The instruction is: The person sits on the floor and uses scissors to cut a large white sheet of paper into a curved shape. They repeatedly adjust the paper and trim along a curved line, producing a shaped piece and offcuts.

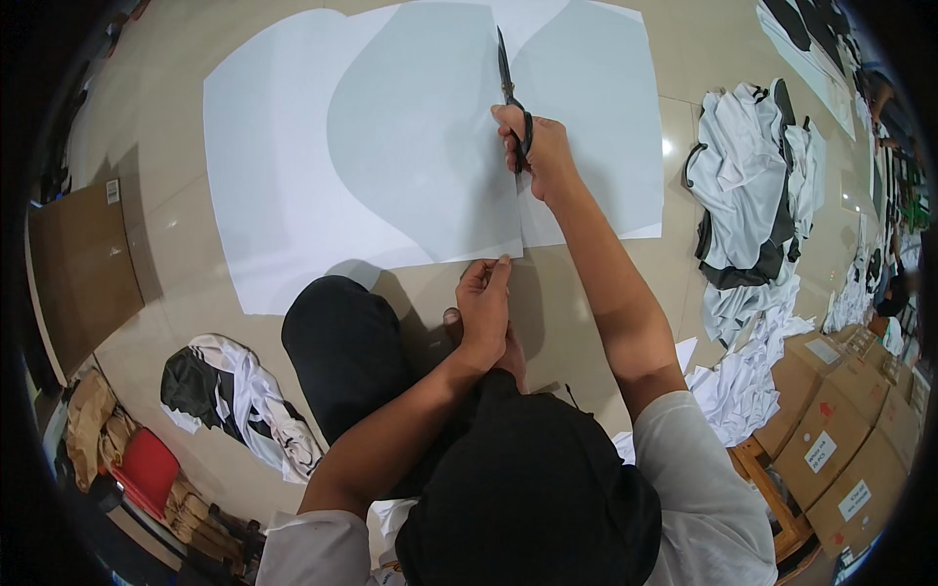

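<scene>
A large white paper sheet (293,195) lies flat on the tiled floor (586,313). The right hand (532,151) grips black scissors (508,83) partway up a cut, while the left hand (484,308) pinches the sheet's near edge beside that cut. The sheet looks thin, light and floppy, likely to tear, so it is best held taut close to the blades.

- On my right I see a heap of white and black garments (747,186) on the floor.
- Brown cardboard boxes (831,444) line the lower right.
- A smaller black-and-white bundle (239,400) lies lower left, near a red object (147,469).
- A flat cardboard sheet (83,269) sits far left.
</scene>
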The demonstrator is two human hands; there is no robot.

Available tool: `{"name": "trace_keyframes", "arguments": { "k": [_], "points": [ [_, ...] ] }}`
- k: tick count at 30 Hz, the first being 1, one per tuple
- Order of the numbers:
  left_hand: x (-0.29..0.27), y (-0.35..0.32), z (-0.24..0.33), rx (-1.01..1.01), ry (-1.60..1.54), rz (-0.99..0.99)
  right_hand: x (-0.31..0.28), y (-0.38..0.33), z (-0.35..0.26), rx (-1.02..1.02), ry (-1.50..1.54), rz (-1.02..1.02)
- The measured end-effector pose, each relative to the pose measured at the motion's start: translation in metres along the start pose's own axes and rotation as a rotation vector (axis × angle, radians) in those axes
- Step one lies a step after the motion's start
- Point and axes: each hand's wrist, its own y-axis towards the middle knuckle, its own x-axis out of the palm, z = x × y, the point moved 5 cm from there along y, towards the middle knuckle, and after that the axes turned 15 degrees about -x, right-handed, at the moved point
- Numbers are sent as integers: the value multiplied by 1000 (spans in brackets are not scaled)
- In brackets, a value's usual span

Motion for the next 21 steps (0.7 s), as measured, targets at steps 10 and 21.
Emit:
{"name": "trace_keyframes", "arguments": {
  "k": [10, 21],
  "points": [
    [-4, -3, -2, -16, 3, 5, 3, 2, 2, 20, -10, 6],
    [-2, -2, -1, -17, -12, -2, 2, 3, 3, 19, -49, -1]
  ]
}}
